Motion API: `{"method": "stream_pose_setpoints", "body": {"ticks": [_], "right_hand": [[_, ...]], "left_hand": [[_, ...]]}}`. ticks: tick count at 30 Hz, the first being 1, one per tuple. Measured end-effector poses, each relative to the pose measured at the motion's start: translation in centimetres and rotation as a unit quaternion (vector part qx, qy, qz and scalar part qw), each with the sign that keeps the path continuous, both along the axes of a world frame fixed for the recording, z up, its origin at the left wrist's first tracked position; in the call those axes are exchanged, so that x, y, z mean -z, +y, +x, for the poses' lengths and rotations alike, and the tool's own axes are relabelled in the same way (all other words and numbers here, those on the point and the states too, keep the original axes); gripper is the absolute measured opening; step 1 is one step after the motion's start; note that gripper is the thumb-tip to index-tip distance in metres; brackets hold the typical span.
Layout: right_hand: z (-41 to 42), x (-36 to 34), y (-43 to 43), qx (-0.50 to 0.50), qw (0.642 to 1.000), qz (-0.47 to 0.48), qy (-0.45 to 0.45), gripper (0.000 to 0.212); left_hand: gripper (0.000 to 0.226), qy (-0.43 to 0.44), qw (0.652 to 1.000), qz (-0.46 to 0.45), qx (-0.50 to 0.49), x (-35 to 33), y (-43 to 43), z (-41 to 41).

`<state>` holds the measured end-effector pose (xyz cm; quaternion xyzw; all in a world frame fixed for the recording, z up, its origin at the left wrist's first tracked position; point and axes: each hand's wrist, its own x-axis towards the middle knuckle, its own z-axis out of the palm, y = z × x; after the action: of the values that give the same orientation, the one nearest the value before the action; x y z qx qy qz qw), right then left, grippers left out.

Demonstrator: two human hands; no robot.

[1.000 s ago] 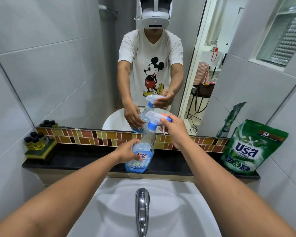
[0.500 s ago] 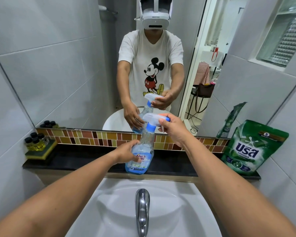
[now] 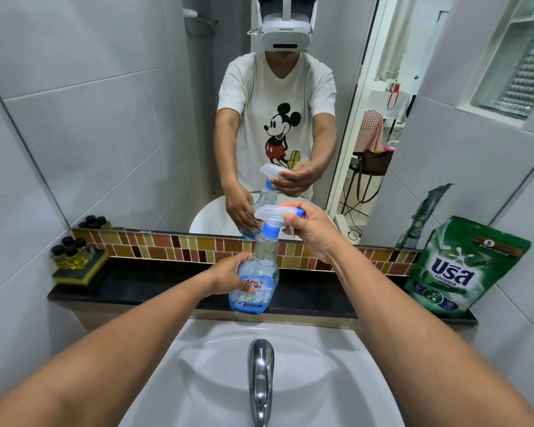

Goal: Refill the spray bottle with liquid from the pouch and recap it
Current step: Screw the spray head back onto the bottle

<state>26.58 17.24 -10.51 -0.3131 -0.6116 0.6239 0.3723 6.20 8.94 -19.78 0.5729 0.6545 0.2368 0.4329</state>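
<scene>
Fingers of left hand (image 3: 228, 277) wrap "King's" spray bottle (image 3: 255, 285); right hand (image 3: 310, 231) pinches spray head (image 3: 273, 212).

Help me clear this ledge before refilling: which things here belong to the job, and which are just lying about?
For the job:
spray bottle, held by the left hand
trigger cap, gripped by the right hand
green pouch

Lying about:
small yellow bottles
sponge
tap

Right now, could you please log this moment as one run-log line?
left hand: holds spray bottle body | right hand: grips spray head | pouch: upright on ledge, untouched
</scene>
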Motion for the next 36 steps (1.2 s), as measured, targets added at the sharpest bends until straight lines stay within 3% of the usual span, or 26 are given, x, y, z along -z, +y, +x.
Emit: {"method": "stream_pose_setpoints", "body": {"ticks": [8,12,23,26,28,29,32,36], "right_hand": [[-0.3,0.3,-0.4,-0.012,0.996,-0.062,0.065,0.039],[-0.4,0.6,-0.5,-0.01,0.989,-0.109,0.096,0.036],[-0.2,1.7,-1.1,-0.035,0.99,-0.124,0.058,0.039],[-0.3,2.5,-1.0,-0.04,0.991,-0.126,0.02,0.062],[-0.7,2.8,-1.3,0.016,0.988,-0.156,0.001,0.083],[-0.8,2.9,-1.5,0.041,0.985,-0.168,-0.018,0.083],[-0.8,3.7,-2.0,0.028,0.985,-0.15,-0.079,0.049],[-1.1,3.7,-2.5,-0.002,0.992,-0.1,-0.077,0.033]], "left_hand": [[0.056,-0.001,1.0,-0.002,-0.002,-0.1,-0.2,0.1],[0.06,0.003,1.0,-0.008,-0.003,-0.2,-0.1,0.2],[0.064,0.009,1.0,-0.012,-0.013,-0.1,-0.2,0.1],[0.062,0.021,1.0,-0.016,-0.013,-0.2,-0.2,0.1],[0.061,0.03,0.999,-0.014,-0.019,0.0,-0.1,-0.1],[0.061,0.03,0.999,-0.012,-0.023,0.3,0.1,-0.2],[0.062,0.043,0.999,-0.002,-0.026,0.9,0.6,-0.5],[0.061,0.063,0.998,0.004,-0.023,0.1,0.5,0.1]]}}
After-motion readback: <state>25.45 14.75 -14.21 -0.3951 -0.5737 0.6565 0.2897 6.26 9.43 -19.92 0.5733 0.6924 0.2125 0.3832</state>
